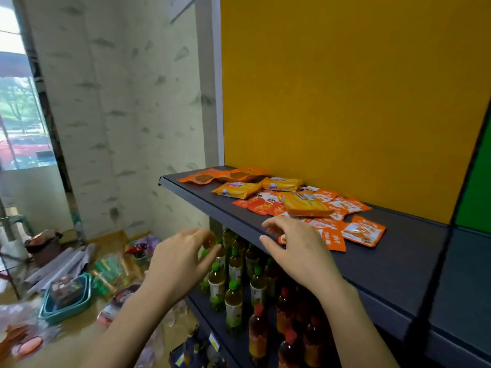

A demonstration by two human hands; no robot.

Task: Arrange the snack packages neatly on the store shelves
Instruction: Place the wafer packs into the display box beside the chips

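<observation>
— Looking at the big things first, what do you see?

— Behind everything stands a yellow back panel, and to its right a green panel. Under them is the dark grey shelf; it runs from the far left corner down to the right. Below it is a lower shelf full of bottles, some with green caps and some with red caps. On the floor at the left lies a teal basket, with wrapped goods around it.

— And the snack packages?

— All of them lie flat on the dark shelf, not in rows. At the far end are the orange packets with a brown window, overlapping each other. Beside them lie two yellow packages. A third yellow package rests on top of the red and white packets. The nearest ones, the orange and white packets, are spread loosely close to the front edge.

— What are your hands doing?

— My right hand is over the front edge of the shelf, fingers half curled and a little apart; the fingertips are just beside the nearest orange packets, and it grips nothing. My left hand is in the air in front of the shelf, before the bottles, loosely open with bent fingers, and it is empty also.
</observation>
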